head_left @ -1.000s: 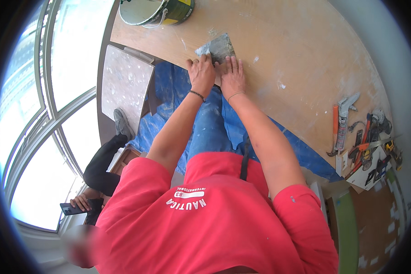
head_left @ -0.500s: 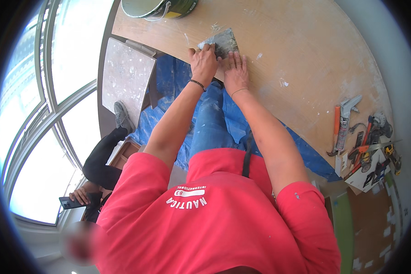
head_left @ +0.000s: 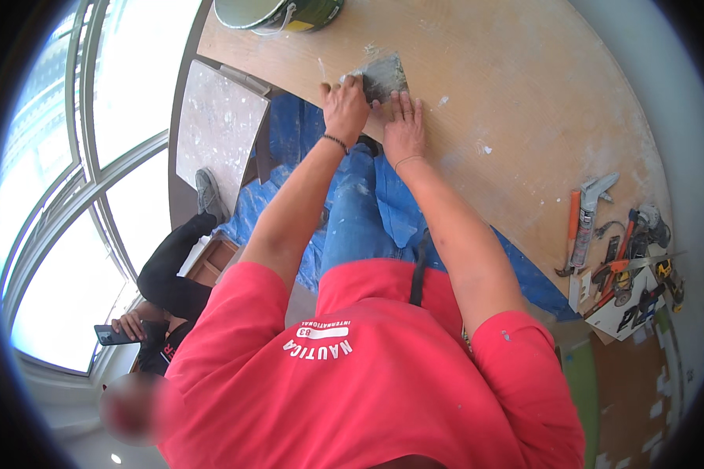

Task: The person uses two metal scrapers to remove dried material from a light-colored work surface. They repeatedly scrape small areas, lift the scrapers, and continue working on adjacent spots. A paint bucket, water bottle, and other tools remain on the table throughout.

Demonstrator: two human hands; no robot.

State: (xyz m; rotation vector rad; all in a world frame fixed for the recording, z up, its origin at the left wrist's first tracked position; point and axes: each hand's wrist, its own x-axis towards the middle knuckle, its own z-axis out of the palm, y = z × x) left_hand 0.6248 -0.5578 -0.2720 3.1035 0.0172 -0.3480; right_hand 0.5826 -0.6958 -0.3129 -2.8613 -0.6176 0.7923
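Observation:
A broad, flat grey scraper blade [head_left: 386, 76], smeared with pale filler, lies on the wooden tabletop [head_left: 493, 86] near its edge. My left hand [head_left: 345, 109] has its fingers curled and closed at the blade's left side; whether a handle is under them is hidden. Beside it, my right hand [head_left: 404, 129] rests with fingers stretched out flat, fingertips at the blade's lower edge. Dabs of white filler show on the wood around both hands.
A dark green bucket [head_left: 321, 14] stands at the far left of the tabletop. On the right lie a hammer [head_left: 573, 223], a caulking gun [head_left: 590, 211] and several other tools. A seated person [head_left: 172, 273] holds a phone at lower left. Blue sheeting [head_left: 289, 141] covers the floor.
My left fingers have shifted slightly at the blade's left side, and the white patch seen there before no longer shows. My right hand stays nearly in place. The whole view has shifted slightly.

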